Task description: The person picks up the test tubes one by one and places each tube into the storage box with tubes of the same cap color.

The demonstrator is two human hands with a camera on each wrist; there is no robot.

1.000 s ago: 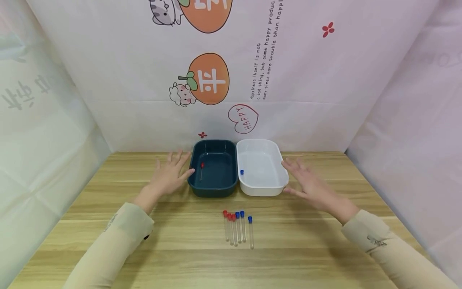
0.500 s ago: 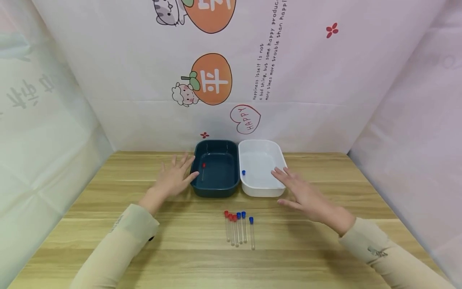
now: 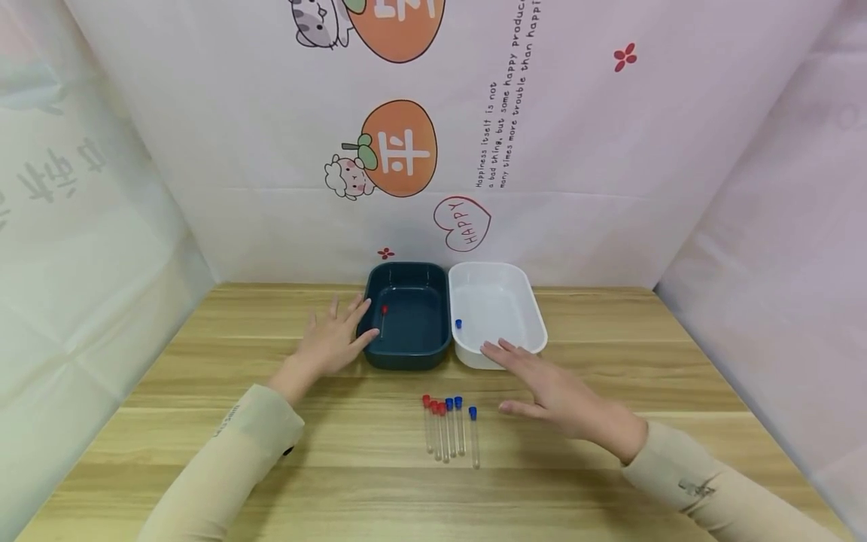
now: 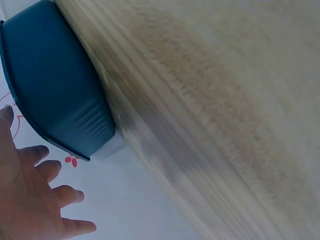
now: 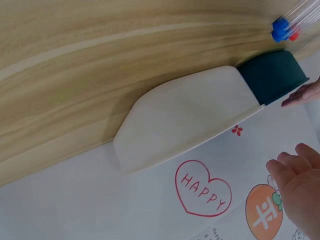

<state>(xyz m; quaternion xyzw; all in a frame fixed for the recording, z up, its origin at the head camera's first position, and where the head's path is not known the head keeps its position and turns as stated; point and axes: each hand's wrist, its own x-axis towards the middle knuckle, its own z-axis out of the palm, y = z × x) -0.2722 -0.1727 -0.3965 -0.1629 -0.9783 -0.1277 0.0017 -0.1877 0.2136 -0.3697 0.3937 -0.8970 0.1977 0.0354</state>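
Observation:
My left hand (image 3: 330, 342) is at the left side of the dark teal tray (image 3: 409, 360), fingers spread and fingertips right at its rim. One red-capped test tube (image 3: 384, 310) lies inside that tray. My right hand (image 3: 558, 395) hovers by the front right corner of the white tray (image 3: 497, 359), fingers extended and nothing in them; its fingertips overlap the rim in the head view. A blue-capped tube (image 3: 458, 324) lies in the white tray, its clear body hard to see. In front of the trays lie several test tubes, with red caps (image 3: 434, 407) and blue caps (image 3: 473, 413).
The two trays stand side by side at the back of the wooden table (image 3: 352, 482), close to a printed cloth backdrop (image 3: 562, 226). White cloth also hangs at both sides. Beige sleeves (image 3: 230, 459) cover both forearms.
My right hand has moved left and toward me, from the white tray's right side to its front corner. My left hand has shifted slightly right against the teal tray; the tubes stay put.

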